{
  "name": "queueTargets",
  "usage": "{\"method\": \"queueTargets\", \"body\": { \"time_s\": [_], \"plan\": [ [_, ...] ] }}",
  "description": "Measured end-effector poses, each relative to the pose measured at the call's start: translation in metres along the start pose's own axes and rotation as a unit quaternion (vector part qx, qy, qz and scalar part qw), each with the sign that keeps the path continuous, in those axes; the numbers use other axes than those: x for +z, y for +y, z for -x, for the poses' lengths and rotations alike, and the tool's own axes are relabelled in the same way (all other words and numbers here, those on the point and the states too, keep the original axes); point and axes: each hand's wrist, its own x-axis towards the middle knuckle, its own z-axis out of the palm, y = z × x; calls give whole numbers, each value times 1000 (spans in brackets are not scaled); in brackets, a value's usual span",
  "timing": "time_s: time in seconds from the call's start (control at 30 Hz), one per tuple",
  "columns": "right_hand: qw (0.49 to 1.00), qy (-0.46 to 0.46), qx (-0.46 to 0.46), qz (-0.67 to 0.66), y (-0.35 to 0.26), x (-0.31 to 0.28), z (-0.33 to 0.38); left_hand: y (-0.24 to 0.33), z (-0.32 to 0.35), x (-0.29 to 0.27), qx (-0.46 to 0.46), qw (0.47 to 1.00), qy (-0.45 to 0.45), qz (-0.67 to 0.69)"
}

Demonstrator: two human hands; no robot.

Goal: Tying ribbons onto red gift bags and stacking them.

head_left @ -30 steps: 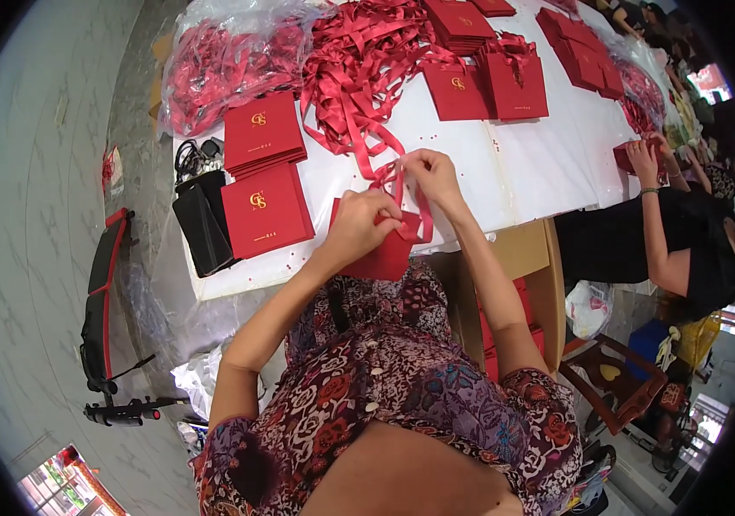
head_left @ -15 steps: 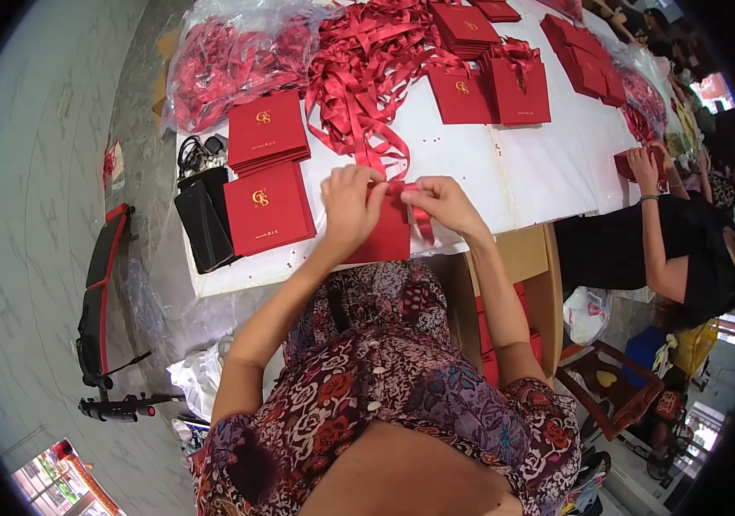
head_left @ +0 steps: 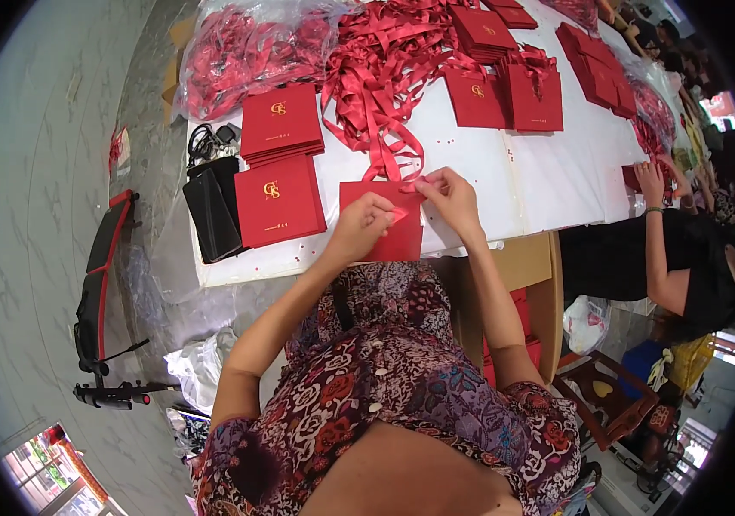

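Note:
A flat red paper bag (head_left: 367, 192) lies at the table's front edge before me. My left hand (head_left: 362, 228) is over its middle, the fingers pinched on a red ribbon (head_left: 398, 215), whose short end sticks out to the right. At the bag's upper right corner my right hand (head_left: 453, 205) pinches the ribbon between thumb and fingertips. Beyond the bag's top edge, loose ribbon strands lead back to a big tangled heap of red ribbons (head_left: 382, 73). The fingertips partly hide where ribbon and bag meet.
Red bags with gold print (head_left: 278, 202) are stacked at left, beside a black phone-like case (head_left: 211, 215) and cables. Clear plastic (head_left: 251, 52) covers more ribbon. Ribboned bags (head_left: 532, 99) stand farther right. A cardboard box (head_left: 535, 260) is below the edge. A co-worker (head_left: 655, 241) works at right.
My left hand has come down and nearer from the bag's top edge, drawing the ribbon end over the bag. The right hand stays at the top corner. The whole view has shifted slightly.

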Motion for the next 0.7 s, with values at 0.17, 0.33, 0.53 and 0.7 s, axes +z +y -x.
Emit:
{"method": "queueTargets", "body": {
  "time_s": [0.17,0.33,0.53,0.7],
  "plan": [
    [984,5,-180,2,-52,-10,18,13,-8,-29,3,999,37,38],
    [969,-142,-163,-122,-59,22,21,25,-14,-32,13,998,35,43],
    [980,-129,-125,-82,-50,35,18,34,-12,-48,82,972,100,-196],
    [988,-78,-130,-24,-49,46,16,11,-10,-52,172,847,109,-491]
  ]
}}
